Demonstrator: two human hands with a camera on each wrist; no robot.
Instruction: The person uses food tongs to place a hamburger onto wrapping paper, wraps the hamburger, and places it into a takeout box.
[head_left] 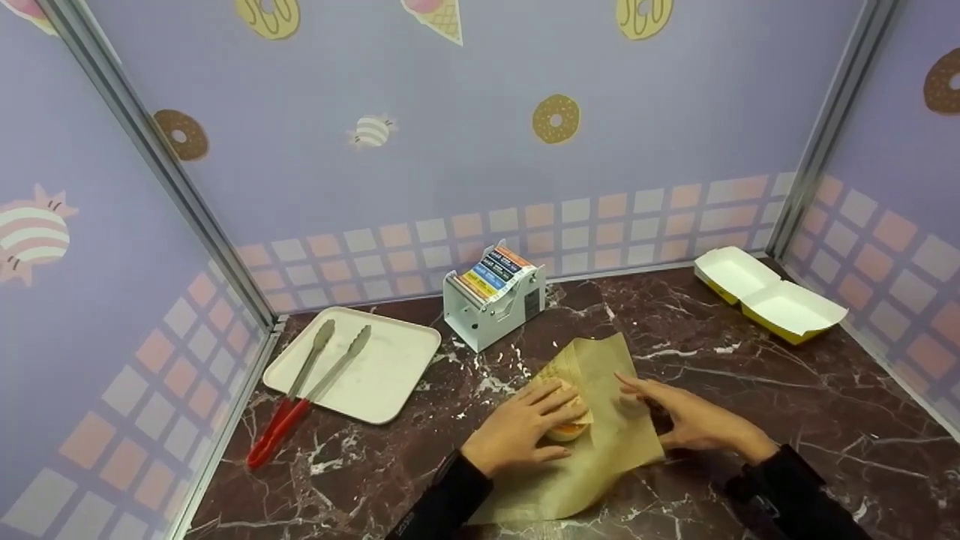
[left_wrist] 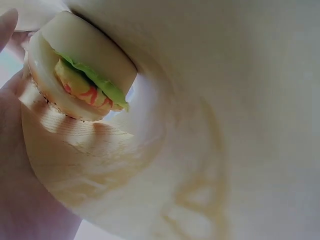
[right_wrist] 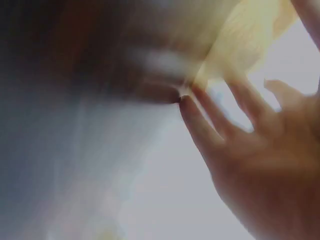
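In the head view a burger (head_left: 568, 432) sits on a sheet of brown wrapping paper (head_left: 611, 427), partly covered by a fold of it. My left hand (head_left: 525, 424) rests over that covered burger with fingers extended and spread. Seen close in the left wrist view, the burger (left_wrist: 82, 65) shows green lettuce and a yellow filling with red streaks between its bun halves, framed by curving paper (left_wrist: 240, 110). At the paper's raised right side is my right hand (head_left: 701, 420), its fingers spread and fingertips right at the edge. The right wrist view is blurred.
A cream tray (head_left: 382, 382) lies to the left, with red-handled tongs (head_left: 281, 431) across it and over its front edge. Behind the paper stands a white dispenser (head_left: 491, 300) with colourful label rolls. An opened yellow-and-white box (head_left: 795, 311) is at the back right, near the walls.
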